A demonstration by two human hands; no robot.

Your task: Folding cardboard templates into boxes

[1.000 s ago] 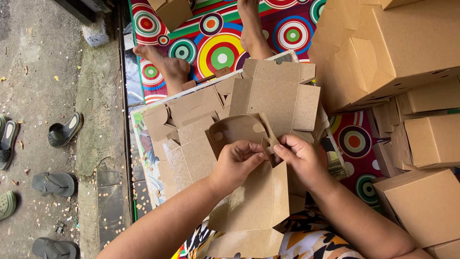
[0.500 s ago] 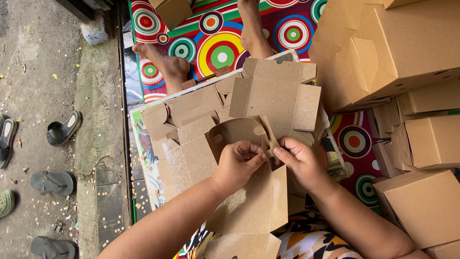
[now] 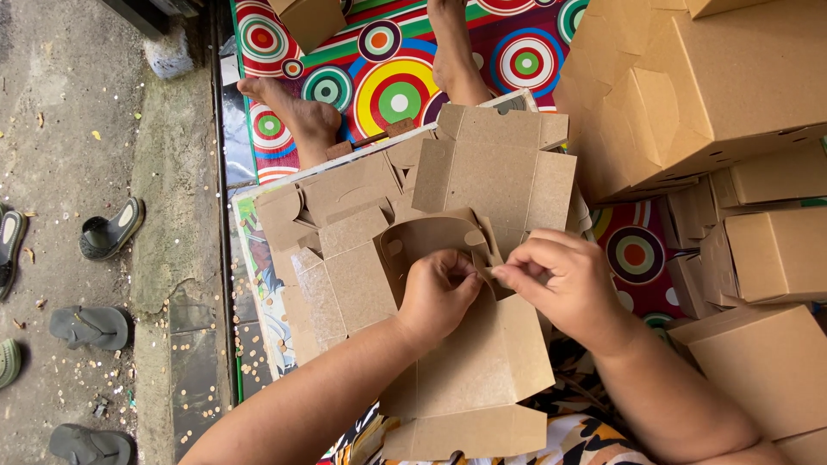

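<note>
While half-folded, the cardboard box (image 3: pixel 469 344) sits pinched by both hands, nothing inside.

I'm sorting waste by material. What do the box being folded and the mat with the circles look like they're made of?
The box looks like brown kraft cardboard: matte, fibrous, speckled, with crisp creases and die-cut flaps. Both the left hand and right hand pinch its tabs. The mat is probably plastic or vinyl: its bright printed circles show a slight sheen, though woven plastic can't be ruled out.

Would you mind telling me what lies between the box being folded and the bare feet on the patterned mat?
In the head view, a pile of flat cardboard box blanks lies between the half-folded box and the bare feet.
</note>
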